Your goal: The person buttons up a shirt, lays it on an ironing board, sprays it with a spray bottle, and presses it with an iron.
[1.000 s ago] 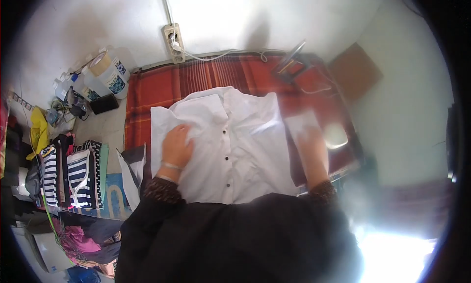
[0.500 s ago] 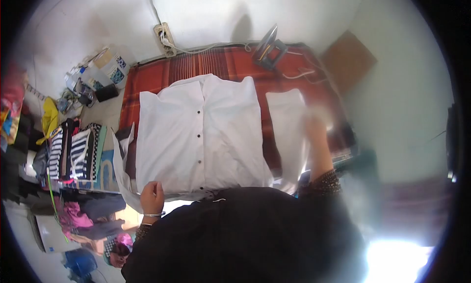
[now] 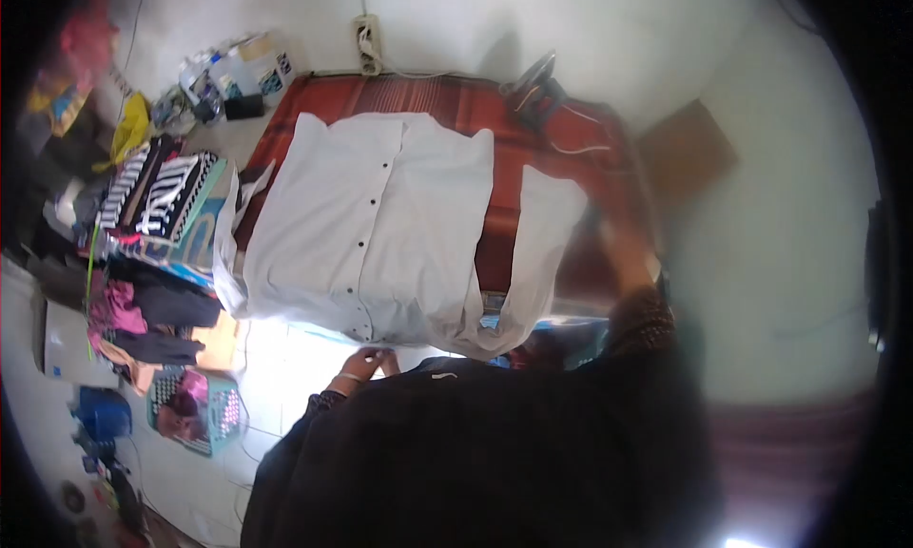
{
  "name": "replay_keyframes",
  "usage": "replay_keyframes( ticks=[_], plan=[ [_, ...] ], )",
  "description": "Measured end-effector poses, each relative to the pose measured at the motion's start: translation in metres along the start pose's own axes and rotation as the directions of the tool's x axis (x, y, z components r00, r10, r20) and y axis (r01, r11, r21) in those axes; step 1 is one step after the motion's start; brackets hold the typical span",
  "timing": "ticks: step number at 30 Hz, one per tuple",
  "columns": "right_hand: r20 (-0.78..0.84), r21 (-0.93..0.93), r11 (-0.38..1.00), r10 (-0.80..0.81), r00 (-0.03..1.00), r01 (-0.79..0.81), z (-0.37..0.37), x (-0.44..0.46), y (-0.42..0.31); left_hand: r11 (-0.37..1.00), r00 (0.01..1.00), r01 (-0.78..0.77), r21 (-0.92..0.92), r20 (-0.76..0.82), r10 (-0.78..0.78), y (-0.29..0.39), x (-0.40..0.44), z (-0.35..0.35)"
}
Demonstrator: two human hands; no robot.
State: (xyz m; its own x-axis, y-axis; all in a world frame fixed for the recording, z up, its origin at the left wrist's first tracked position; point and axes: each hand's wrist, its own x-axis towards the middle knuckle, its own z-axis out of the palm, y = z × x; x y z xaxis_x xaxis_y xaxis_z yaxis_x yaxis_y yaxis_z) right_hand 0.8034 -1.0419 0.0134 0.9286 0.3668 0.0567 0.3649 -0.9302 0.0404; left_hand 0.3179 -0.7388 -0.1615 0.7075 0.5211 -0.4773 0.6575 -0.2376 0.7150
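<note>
The shirt [image 3: 433, 215] in front of me is plain white, and its little buttons [image 3: 361, 244] are dark. Under it, the cloth [image 3: 404, 89] is red, with dark and pale stripes at the back. Some folded clothes [image 3: 177, 194] have black and white stripes. I can see a pink cloth [image 3: 119, 303], a pale green basket [image 3: 223, 440] and a brown square board [image 3: 699, 155]. The person's top [image 3: 514, 443] is black, with speckly brown cuffs [image 3: 649, 318].

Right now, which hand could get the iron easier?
Probably the right hand: though blurred, it looks nearer the iron. The left hand is farther away, down by the hem of the white shirt.
</note>
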Motion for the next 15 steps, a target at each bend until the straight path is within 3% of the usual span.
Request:
replay_keyframes(
  ticks=[2,5,6,7,8,9,11,12,13,14,15],
  plan=[
    [-0.172,0.094,0.994,-0.034,0.985,0.051,-0.009,-0.018,0.016,0.981,0.998,0.048,0.189,-0.037,-0.042,-0.027,0.025,0.006],
    [-0.265,0.235,0.963,-0.064,0.962,0.129,0.002,-0.053,0.019,0.989,0.989,0.146,-0.007,-0.004,-0.146,-0.093,0.047,0.010],
    [-0.139,0.263,0.961,-0.055,0.989,0.090,0.016,-0.066,0.020,0.894,0.917,0.397,-0.208,0.058,-0.394,-0.064,0.039,0.004],
    [-0.032,0.314,0.949,-0.031,0.999,0.040,0.017,-0.083,0.010,0.697,0.780,0.606,-0.384,0.115,-0.615,-0.025,0.026,-0.005],
    [0.076,0.353,0.935,-0.008,0.997,-0.020,0.016,-0.099,0.000,0.695,0.780,0.611,-0.379,0.133,-0.612,-0.044,0.037,0.002],
    [0.164,0.416,0.905,0.025,0.986,-0.093,0.001,-0.120,-0.028,0.896,0.881,0.445,-0.013,0.188,-0.435,-0.080,0.054,0.012],
    [0.031,0.447,0.894,-0.024,0.999,0.007,0.005,-0.128,-0.057,0.948,0.925,0.245,0.204,0.245,-0.292,-0.073,0.065,0.031],
    [0.100,0.488,0.873,-0.075,0.992,0.017,-0.003,-0.126,-0.072,0.944,0.938,0.132,0.301,0.271,-0.217,-0.069,0.069,0.041],
    [0.167,0.529,0.849,-0.129,0.978,0.022,-0.011,-0.122,-0.085,0.912,0.910,0.393,-0.123,0.196,-0.366,-0.053,0.075,0.050],
    [0.168,0.515,0.857,-0.121,0.978,0.018,-0.015,-0.117,-0.094,0.658,0.829,0.540,-0.525,0.196,-0.524,-0.042,0.074,0.054],
    [0.274,0.663,0.748,-0.199,0.941,-0.035,-0.017,-0.112,-0.104,0.832,0.927,0.374,-0.409,0.124,-0.355,-0.055,0.076,0.060]
  ],
)
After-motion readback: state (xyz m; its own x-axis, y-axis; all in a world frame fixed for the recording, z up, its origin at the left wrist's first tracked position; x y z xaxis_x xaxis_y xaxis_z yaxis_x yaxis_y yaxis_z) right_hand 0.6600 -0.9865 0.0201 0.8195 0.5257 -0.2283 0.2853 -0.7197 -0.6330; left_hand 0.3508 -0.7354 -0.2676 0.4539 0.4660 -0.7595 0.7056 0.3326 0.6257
